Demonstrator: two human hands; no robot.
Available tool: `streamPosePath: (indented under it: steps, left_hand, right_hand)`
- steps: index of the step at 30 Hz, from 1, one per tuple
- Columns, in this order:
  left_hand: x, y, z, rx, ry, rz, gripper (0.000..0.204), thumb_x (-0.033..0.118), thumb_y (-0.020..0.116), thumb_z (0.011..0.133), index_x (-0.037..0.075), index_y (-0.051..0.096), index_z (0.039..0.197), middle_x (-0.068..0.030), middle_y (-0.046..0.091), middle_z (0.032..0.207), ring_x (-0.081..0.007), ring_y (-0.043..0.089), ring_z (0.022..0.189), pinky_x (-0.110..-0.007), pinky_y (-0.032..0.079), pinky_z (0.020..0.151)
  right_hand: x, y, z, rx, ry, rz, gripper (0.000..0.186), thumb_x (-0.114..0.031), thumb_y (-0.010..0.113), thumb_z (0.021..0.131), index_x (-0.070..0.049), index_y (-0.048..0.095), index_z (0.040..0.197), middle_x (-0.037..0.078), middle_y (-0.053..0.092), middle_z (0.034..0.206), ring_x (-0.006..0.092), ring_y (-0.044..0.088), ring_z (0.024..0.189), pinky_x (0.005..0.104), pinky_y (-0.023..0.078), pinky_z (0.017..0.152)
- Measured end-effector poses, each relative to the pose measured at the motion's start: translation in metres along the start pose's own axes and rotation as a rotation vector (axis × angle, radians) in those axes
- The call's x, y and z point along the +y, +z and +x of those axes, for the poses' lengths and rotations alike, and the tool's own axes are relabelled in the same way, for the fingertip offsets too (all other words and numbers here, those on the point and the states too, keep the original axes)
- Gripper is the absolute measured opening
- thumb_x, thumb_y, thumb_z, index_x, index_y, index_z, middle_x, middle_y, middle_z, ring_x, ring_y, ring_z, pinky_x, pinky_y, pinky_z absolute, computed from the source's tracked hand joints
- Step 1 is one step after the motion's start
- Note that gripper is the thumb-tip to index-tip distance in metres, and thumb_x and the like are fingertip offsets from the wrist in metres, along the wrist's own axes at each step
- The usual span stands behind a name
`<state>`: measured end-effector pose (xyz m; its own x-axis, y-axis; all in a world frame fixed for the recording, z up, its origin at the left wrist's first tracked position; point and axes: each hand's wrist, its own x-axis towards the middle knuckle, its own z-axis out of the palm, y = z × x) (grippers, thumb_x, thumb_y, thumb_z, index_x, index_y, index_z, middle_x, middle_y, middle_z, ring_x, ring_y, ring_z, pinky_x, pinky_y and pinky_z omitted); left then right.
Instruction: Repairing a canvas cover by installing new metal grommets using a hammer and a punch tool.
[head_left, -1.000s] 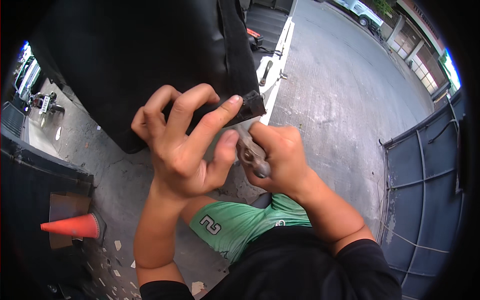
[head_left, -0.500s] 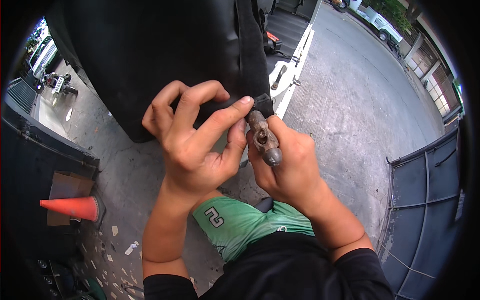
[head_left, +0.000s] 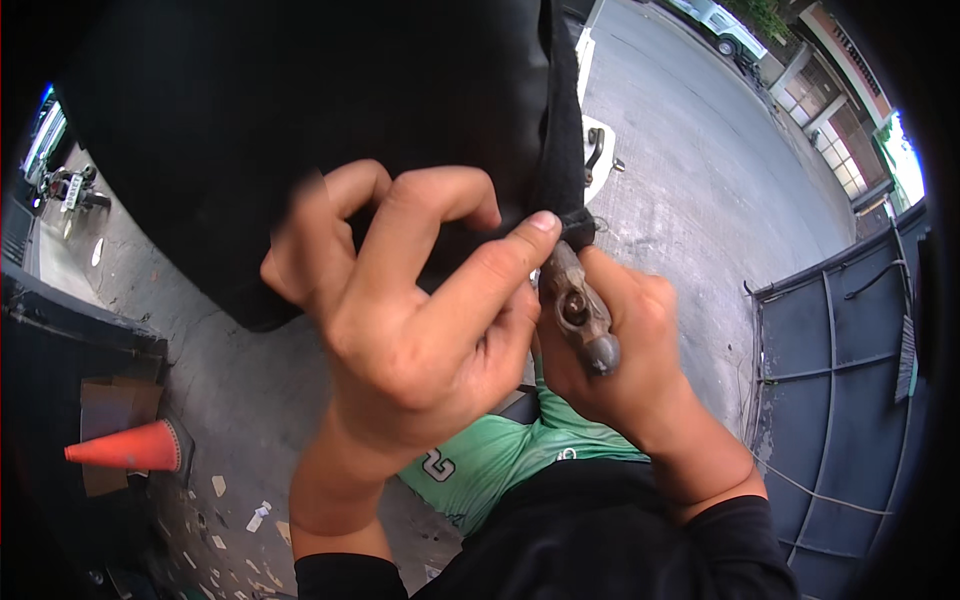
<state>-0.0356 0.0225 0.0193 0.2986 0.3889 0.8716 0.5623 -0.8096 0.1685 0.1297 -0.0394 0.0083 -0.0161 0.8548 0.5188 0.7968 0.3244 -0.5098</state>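
A large black padded panel [head_left: 330,130] fills the upper left of the head view, close to the camera. My left hand [head_left: 410,320] presses on its lower corner, index finger stretched to the black edge strip [head_left: 565,150]. My right hand [head_left: 620,370] is closed around a worn grey-brown metal hand tool [head_left: 580,310], whose tip meets the corner of the black strip by my left fingertip. Both forearms come up from the lower edge in black sleeves.
An orange traffic cone [head_left: 125,448] lies at the lower left on a piece of cardboard. A dark metal gate [head_left: 840,400] stands at the right. Grey pavement [head_left: 690,180] stretches beyond, with a parked vehicle [head_left: 715,20] far off. Green shorts [head_left: 500,460] show below my hands.
The hands and the black panel now fill more of the view. My right hand has turned the tool up against the strip's corner.
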Motion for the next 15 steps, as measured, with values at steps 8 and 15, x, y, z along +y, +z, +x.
streamPosePath:
  steps: [8,15]
  left_hand:
    - [0.003,0.004,0.004,-0.015,0.0,-0.03,0.037,0.004,0.079,0.062,0.019,0.084,0.094,0.0009,0.063,0.097,-0.0257,0.052,0.099,-0.037,0.038,0.088]
    - [0.002,0.003,-0.003,0.011,0.005,0.116,0.033,0.005,0.079,0.068,0.019,0.083,0.097,0.0001,0.064,0.099,-0.0271,0.053,0.103,-0.04,0.036,0.093]
  right_hand:
    - [0.003,0.0,0.002,0.076,-0.009,-0.083,0.036,-0.018,0.084,0.069,-0.004,0.056,0.086,0.018,0.067,0.07,0.041,0.069,0.064,0.0488,0.055,0.057]
    - [0.027,0.008,-0.006,0.078,-0.242,0.085,0.034,-0.015,0.082,0.07,-0.005,0.055,0.087,0.014,0.062,0.065,0.0365,0.066,0.059,0.0456,0.052,0.055]
